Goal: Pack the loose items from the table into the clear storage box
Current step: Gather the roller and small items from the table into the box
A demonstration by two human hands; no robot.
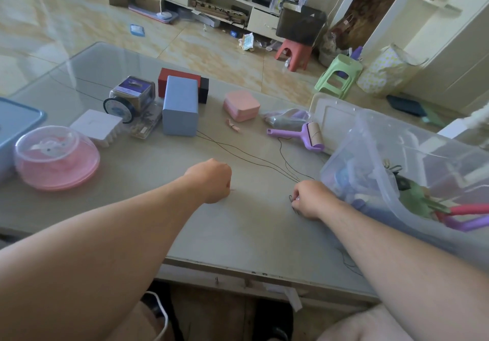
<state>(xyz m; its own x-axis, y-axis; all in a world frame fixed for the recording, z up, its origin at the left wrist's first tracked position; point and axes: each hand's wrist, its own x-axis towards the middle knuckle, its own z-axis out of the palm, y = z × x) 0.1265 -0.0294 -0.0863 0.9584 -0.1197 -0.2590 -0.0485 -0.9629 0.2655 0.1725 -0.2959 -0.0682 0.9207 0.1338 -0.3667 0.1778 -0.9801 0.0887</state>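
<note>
The clear storage box [370,139] stands tilted at the table's right, with green, red and purple items inside. My right hand [311,199] rests just left of it, fingers pinched on a thin black thread [248,155] that runs across the table toward the spool. My left hand [211,180] is a closed fist on the table's middle, with a tiny pink bit showing at its fingers. Loose items lie beyond: a purple lint roller [304,134], a pink square case [241,105], a blue-grey box [180,105], a small pink clip [232,125].
At the left are a pink lidded dish [55,158], a white block [96,126], a spool with a clear container [132,97] and a red-black box [182,76]. The box's white lid [333,118] lies behind it. Stools stand on the floor beyond.
</note>
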